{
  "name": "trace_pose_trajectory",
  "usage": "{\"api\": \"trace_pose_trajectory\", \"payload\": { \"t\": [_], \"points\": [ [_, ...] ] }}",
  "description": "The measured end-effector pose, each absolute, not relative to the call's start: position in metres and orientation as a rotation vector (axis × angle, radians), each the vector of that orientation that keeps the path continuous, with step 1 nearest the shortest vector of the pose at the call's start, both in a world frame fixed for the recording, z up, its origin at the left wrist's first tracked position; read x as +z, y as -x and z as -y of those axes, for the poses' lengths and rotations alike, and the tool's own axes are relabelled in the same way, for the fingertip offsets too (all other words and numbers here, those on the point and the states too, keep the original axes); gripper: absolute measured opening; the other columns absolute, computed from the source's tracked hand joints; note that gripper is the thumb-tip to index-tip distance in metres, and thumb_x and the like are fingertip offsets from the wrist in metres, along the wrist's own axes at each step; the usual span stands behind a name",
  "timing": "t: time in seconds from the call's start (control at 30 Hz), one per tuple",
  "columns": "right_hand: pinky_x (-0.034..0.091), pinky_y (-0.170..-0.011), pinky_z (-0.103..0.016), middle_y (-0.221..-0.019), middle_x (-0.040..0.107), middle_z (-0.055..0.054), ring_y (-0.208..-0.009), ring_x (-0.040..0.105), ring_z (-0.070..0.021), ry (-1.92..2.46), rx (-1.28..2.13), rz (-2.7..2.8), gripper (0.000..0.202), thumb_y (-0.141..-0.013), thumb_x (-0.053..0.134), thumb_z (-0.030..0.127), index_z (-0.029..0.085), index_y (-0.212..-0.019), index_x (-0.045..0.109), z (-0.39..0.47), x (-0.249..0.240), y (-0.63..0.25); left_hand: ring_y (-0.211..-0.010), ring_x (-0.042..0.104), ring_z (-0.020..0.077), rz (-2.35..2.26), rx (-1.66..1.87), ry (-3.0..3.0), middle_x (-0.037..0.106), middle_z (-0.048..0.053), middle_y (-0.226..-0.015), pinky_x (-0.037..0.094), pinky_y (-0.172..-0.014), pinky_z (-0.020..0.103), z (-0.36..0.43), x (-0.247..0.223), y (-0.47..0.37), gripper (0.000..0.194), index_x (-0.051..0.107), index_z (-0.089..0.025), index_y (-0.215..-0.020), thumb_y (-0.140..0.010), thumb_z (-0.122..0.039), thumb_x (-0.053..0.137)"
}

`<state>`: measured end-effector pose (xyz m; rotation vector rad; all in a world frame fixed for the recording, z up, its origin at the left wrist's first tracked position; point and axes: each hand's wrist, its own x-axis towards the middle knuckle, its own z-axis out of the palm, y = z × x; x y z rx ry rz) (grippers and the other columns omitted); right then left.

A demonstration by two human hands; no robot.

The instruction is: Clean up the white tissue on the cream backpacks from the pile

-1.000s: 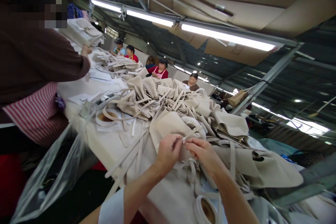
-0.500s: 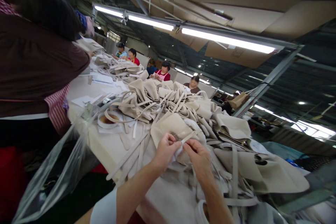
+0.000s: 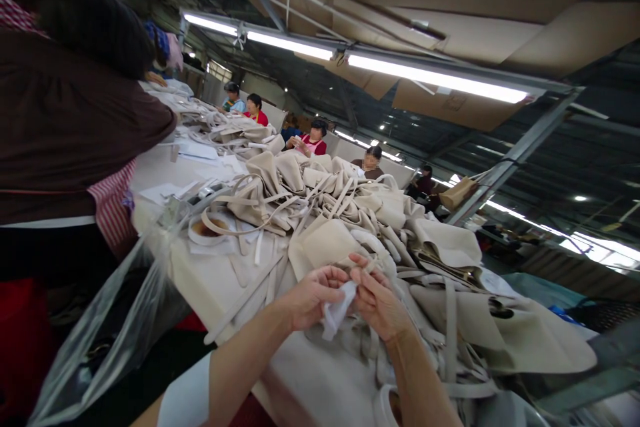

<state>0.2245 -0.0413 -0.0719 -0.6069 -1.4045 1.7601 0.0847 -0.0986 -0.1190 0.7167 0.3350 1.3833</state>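
Note:
My left hand (image 3: 316, 299) pinches a thin, soft white piece of wrapping (image 3: 340, 310), perhaps tissue, which hangs down between my hands. Close beside it, my right hand (image 3: 380, 300) has its fingers curled around a narrow beige strap, largely hidden by the fingers. The fingertips of both hands almost meet. Just beyond them lies a beige bag panel (image 3: 327, 243), smooth like leather, at the near side of a heap of beige bags (image 3: 350, 197) with long straps.
A roll of tape (image 3: 204, 230) and papers (image 3: 197, 150) lie on the pale table (image 3: 200, 280) at left. Clear plastic (image 3: 115, 333) hangs off its edge. A person in brown (image 3: 75, 127) stands close at left; several others sit beyond the heap. A metal post (image 3: 515, 153) rises at right.
My hands have shifted slightly lower and turned. The white wrapping, earlier bunched around the strap between both hands, now hangs loose from my left fingers.

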Motion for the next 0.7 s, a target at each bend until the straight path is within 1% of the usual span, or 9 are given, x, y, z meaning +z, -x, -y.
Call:
{"api": "trace_pose_trajectory", "payload": {
  "t": [0.07, 0.13, 0.2, 0.27, 0.37, 0.43, 0.53, 0.6, 0.7],
  "points": [
    [0.015, -0.037, -0.016, -0.072, 0.061, 0.004, -0.043, 0.016, -0.0016, 0.639, 1.708, 1.409, 0.039, -0.067, 0.084, 0.031, 0.023, -0.102, 0.070, 0.042, -0.074, -0.226, -0.057, 0.055, 0.0090, -0.468, 1.500, -0.795, 0.063, -0.003, -0.072, 0.038, -0.055, 0.021, 0.098, -0.119, -0.088, 0.044, 0.053, -0.018, -0.088, -0.054, -0.012, 0.081],
    [0.018, -0.038, -0.017, -0.084, 0.068, 0.000, -0.045, 0.022, -0.0028, 0.674, 1.654, 1.406, 0.040, -0.068, 0.084, 0.033, 0.024, -0.104, 0.070, 0.044, -0.077, -0.227, -0.056, 0.050, 0.0082, -0.580, 1.585, -0.865, 0.059, -0.005, -0.069, 0.035, -0.053, 0.020, 0.097, -0.119, -0.091, 0.040, 0.050, -0.019, -0.088, -0.058, -0.011, 0.075],
    [0.018, -0.039, -0.020, -0.091, 0.070, -0.004, -0.046, 0.028, -0.0051, 0.716, 1.597, 1.414, 0.041, -0.075, 0.078, 0.045, 0.024, -0.109, 0.069, 0.048, -0.080, -0.229, -0.059, 0.049, 0.0090, -0.698, 1.670, -0.959, 0.057, -0.006, -0.070, 0.035, -0.056, 0.021, 0.099, -0.117, -0.093, 0.033, 0.048, -0.020, -0.088, -0.062, -0.009, 0.067],
    [0.017, -0.040, -0.021, -0.080, 0.069, -0.003, -0.046, 0.028, -0.0069, 0.785, 1.506, 1.484, 0.046, -0.081, 0.068, 0.055, 0.021, -0.112, 0.069, 0.052, -0.083, -0.228, -0.066, 0.050, 0.0103, -0.842, 1.754, -1.083, 0.057, -0.005, -0.073, 0.037, -0.060, 0.022, 0.101, -0.114, -0.096, 0.030, 0.049, -0.020, -0.087, -0.064, -0.004, 0.059],
    [0.025, -0.044, -0.023, -0.066, 0.064, 0.000, -0.048, 0.034, -0.0093, 0.891, 1.313, 1.623, 0.042, -0.076, 0.074, 0.051, 0.019, -0.104, 0.072, 0.054, -0.087, -0.226, -0.069, 0.050, 0.0109, -0.993, 1.817, -1.198, 0.055, -0.005, -0.071, 0.037, -0.064, 0.022, 0.105, -0.111, -0.100, 0.029, 0.051, -0.020, -0.086, -0.064, 0.000, 0.055],
    [0.031, -0.047, -0.025, -0.067, 0.065, 0.000, -0.052, 0.040, -0.0115, 0.907, 1.258, 1.666, 0.037, -0.071, 0.079, 0.045, 0.020, -0.098, 0.075, 0.055, -0.087, -0.226, -0.063, 0.050, 0.0103, -0.940, 1.771, -1.130, 0.054, -0.006, -0.067, 0.036, -0.060, 0.022, 0.106, -0.111, -0.100, 0.030, 0.050, -0.020, -0.086, -0.064, -0.002, 0.057],
    [0.036, -0.049, -0.027, -0.071, 0.068, -0.002, -0.052, 0.041, -0.0123, 0.893, 1.355, 1.694, 0.037, -0.072, 0.078, 0.044, 0.021, -0.100, 0.076, 0.055, -0.087, -0.232, -0.059, 0.055, 0.0106, -0.703, 1.629, -0.880, 0.060, -0.006, -0.069, 0.039, -0.057, 0.022, 0.103, -0.115, -0.095, 0.039, 0.047, -0.021, -0.089, -0.059, -0.005, 0.067],
    [0.037, -0.049, -0.028, -0.073, 0.069, -0.004, -0.051, 0.042, -0.0118, 0.877, 1.450, 1.695, 0.041, -0.073, 0.078, 0.045, 0.020, -0.105, 0.075, 0.055, -0.087, -0.236, -0.062, 0.060, 0.0117, -0.597, 1.515, -0.735, 0.063, -0.003, -0.072, 0.043, -0.060, 0.023, 0.100, -0.117, -0.088, 0.044, 0.051, -0.018, -0.088, -0.054, -0.005, 0.075],
    [0.037, -0.045, -0.026, -0.074, 0.071, -0.005, -0.049, 0.044, -0.0111, 0.830, 1.537, 1.663, 0.048, -0.071, 0.079, 0.047, 0.019, -0.109, 0.074, 0.057, -0.087, -0.237, -0.065, 0.063, 0.0136, -0.466, 1.293, -0.683, 0.067, 0.003, -0.075, 0.045, -0.062, 0.023, 0.097, -0.119, -0.080, 0.043, 0.060, -0.013, -0.088, -0.052, -0.012, 0.084]
  ]
}}
